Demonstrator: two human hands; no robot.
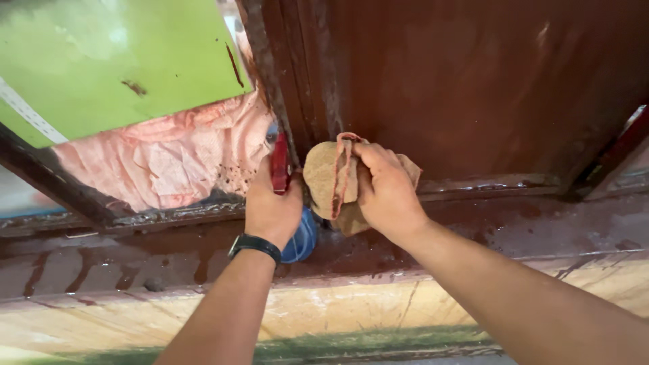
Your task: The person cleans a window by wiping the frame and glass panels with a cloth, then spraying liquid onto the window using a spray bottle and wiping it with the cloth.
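My left hand (pixel 270 206) grips a red-handled tool (pixel 280 165) held upright against the edge of a dark brown painted door (pixel 473 88). A blue rounded object (pixel 302 240) shows just below that hand; I cannot tell whether the hand holds it. My right hand (pixel 385 192) presses a crumpled tan cloth (pixel 328 179) with red-brown stains against the bottom of the door, right beside the tool. A black watch sits on my left wrist.
A brown-painted sill (pixel 507 230) with wet streaks runs under the door. Below it lies a pale yellowish ledge (pixel 338 311). At upper left are a green panel (pixel 115 61), pink crumpled sheeting (pixel 182 155) and a dark metal bar (pixel 47 176).
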